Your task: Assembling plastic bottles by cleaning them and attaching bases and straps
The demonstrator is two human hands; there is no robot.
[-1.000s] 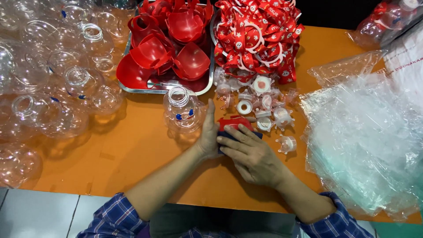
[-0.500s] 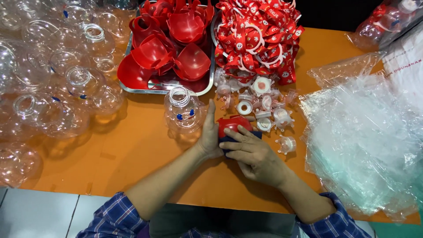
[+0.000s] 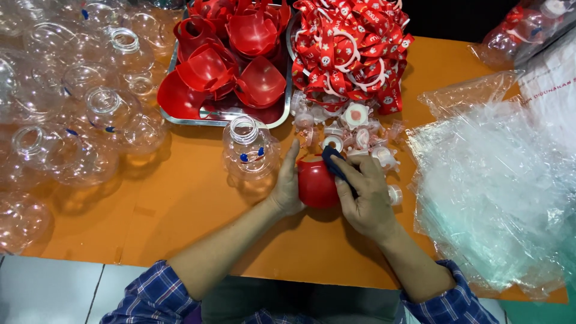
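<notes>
Resting at frame centre on the bench, a red shell is clamped by the left hand. A dark blue piece is pinched in the right hand; it is best pressed squarely, the shell kept steady.

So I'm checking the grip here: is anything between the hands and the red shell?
Partly. The left hand touches the red shell directly; a small dark blue piece sits between the right hand and the shell.
</notes>
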